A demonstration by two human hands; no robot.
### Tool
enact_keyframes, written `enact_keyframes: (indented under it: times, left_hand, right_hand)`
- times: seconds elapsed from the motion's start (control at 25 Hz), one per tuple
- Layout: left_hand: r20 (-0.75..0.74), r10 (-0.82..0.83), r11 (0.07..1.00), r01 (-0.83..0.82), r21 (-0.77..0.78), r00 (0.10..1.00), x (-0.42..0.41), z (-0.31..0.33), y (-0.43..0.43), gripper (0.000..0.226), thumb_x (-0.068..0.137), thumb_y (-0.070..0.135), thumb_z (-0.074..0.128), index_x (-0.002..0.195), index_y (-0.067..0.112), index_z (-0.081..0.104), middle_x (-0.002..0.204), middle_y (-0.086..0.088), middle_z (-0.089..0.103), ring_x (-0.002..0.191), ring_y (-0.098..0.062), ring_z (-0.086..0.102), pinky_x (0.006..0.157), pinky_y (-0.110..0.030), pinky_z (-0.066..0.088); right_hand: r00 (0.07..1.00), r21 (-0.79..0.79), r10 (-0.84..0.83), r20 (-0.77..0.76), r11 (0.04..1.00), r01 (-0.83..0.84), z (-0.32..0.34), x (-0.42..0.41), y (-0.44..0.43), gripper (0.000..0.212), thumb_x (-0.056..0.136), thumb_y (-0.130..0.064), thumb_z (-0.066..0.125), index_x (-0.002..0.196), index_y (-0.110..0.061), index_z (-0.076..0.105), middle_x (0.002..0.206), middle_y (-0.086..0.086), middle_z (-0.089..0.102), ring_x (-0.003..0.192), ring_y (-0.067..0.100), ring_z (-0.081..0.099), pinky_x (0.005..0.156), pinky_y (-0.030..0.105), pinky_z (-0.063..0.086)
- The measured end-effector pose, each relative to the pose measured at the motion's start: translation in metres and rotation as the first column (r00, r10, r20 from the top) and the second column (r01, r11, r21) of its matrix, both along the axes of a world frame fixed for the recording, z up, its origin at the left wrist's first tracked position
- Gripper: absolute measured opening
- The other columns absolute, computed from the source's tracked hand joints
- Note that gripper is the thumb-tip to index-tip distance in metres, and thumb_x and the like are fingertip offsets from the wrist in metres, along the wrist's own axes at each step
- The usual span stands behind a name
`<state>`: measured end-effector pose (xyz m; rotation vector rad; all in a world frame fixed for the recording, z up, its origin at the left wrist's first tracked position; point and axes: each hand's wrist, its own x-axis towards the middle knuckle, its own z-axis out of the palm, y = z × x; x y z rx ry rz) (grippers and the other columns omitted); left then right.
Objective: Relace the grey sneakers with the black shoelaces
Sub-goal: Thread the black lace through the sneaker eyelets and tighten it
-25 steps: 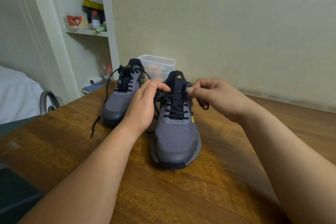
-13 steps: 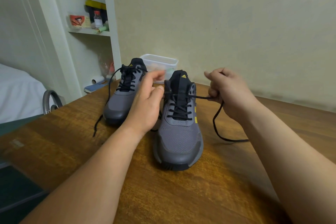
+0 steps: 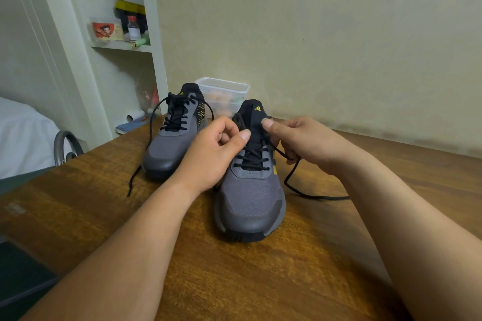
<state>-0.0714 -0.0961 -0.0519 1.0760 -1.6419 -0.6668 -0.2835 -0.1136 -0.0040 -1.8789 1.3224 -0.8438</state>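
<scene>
Two hands meet over the collar of the near sneaker (image 3: pixel 250 203). The left hand (image 3: pixel 212 157) has its grip closed, thumb against curled forefinger, on the black shoelace (image 3: pixel 253 160) at the top eyelets. The right hand (image 3: pixel 310 143) pinches the same lace beside the tongue. From under the right hand the lace's free end loops down and trails across the tabletop (image 3: pixel 234 284) toward 3 o'clock.

The near sneaker stands toe toward the camera, mid-tabletop, with bare wood open at 6 o'clock and at 3 o'clock beyond the lace. The far sneaker (image 3: pixel 169 150) sits just beside it at 10 o'clock, laced. Its loose lace end (image 3: pixel 134 180) lies near the tabletop's left edge. A clear plastic box (image 3: pixel 224 90) stands at 12 o'clock near the wall.
</scene>
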Motion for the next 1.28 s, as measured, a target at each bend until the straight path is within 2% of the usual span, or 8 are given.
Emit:
enact_keyframes:
  times: [0.2,0.32,0.52,0.72,0.84,1.04,1.16,1.28]
  left_hand:
    - [0.085,0.155,0.988,-0.156,0.010,0.984,-0.002,0.007,0.004,0.012,0.101,0.023,0.066,0.094,0.016,0.059,0.086,-0.004,0.058,0.072,-0.001,0.052,0.069,-0.020,0.044]
    - [0.043,0.313,0.933,-0.298,-0.202,0.949,-0.016,0.025,0.017,0.023,0.103,0.038,0.061,0.088,0.021,0.059,0.081,0.002,0.056,0.072,-0.010,0.054,0.067,-0.030,0.044]
    - [0.215,0.045,0.998,-0.035,-0.053,0.975,-0.060,0.027,0.058,0.047,0.096,0.069,0.055,0.076,0.028,0.066,0.066,0.007,0.060,0.069,-0.016,0.058,0.069,-0.039,0.047]
    - [-0.111,-0.069,0.988,0.083,0.126,0.991,-0.064,0.038,0.070,0.025,0.109,0.027,0.055,0.094,0.012,0.068,0.080,-0.004,0.075,0.083,-0.015,0.068,0.093,-0.038,0.052]
    - [-0.308,-0.011,0.983,0.066,0.169,0.951,-0.037,0.046,0.067,0.029,0.111,0.028,0.052,0.092,0.010,0.063,0.059,-0.003,0.057,0.063,-0.022,0.058,0.077,-0.041,0.051]
    - [-0.075,-0.006,0.987,0.018,0.162,0.997,-0.015,0.052,0.061,0.028,0.108,0.033,0.058,0.092,0.013,0.071,0.059,0.003,0.043,0.055,-0.013,0.037,0.056,-0.029,0.034]
    - [0.042,-0.028,0.991,0.022,0.129,0.999,-0.024,0.060,0.058,0.023,0.105,0.022,0.061,0.085,0.016,0.070,0.056,0.006,0.048,0.052,-0.011,0.039,0.056,-0.031,0.031]
    - [0.018,-0.006,0.992,0.004,0.125,1.000,-0.017,0.070,0.055,0.029,0.103,0.031,0.067,0.075,0.021,0.064,0.057,0.008,0.046,0.051,-0.010,0.037,0.056,-0.032,0.031]
  right_hand:
    - [0.978,0.151,0.207,0.012,0.967,-0.206,0.014,-0.012,0.006,0.030,0.094,-0.030,0.075,0.068,-0.022,0.062,0.073,0.000,0.058,0.075,0.016,0.052,0.076,0.032,0.042]
    - [0.949,0.227,0.223,0.223,0.935,-0.273,0.030,-0.017,0.013,0.023,0.093,-0.033,0.067,0.073,-0.021,0.062,0.074,-0.003,0.060,0.075,0.013,0.058,0.075,0.030,0.042]
    - [0.872,0.215,0.178,0.455,0.929,-0.301,0.034,-0.011,0.025,0.013,0.088,-0.025,0.073,0.078,-0.017,0.075,0.073,-0.004,0.060,0.067,0.009,0.054,0.071,0.029,0.040]
    - [0.854,0.199,-0.133,0.503,0.979,0.036,0.023,-0.009,0.029,0.023,0.094,-0.018,0.060,0.071,-0.020,0.063,0.064,-0.005,0.054,0.057,0.010,0.041,0.056,0.027,0.029]
    - [0.848,0.230,-0.346,0.401,0.934,0.273,0.006,-0.019,0.032,0.019,0.096,-0.024,0.053,0.079,-0.016,0.059,0.074,0.002,0.065,0.064,0.017,0.048,0.061,0.032,0.037]
    - [0.950,-0.355,-0.264,0.168,0.883,0.308,-0.005,-0.002,0.054,0.021,0.105,-0.040,0.053,0.107,-0.020,0.062,0.098,-0.008,0.068,0.092,0.012,0.063,0.079,0.032,0.048]
    - [0.983,-0.357,0.051,0.177,0.934,0.016,0.001,0.016,0.068,0.030,0.106,-0.051,0.051,0.107,-0.025,0.064,0.087,-0.008,0.071,0.085,0.010,0.068,0.081,0.033,0.056]
    - [0.985,-0.308,0.064,0.157,0.951,-0.013,0.001,0.009,0.060,0.039,0.103,-0.048,0.060,0.084,-0.015,0.062,0.069,-0.005,0.058,0.066,0.017,0.057,0.073,0.047,0.056]
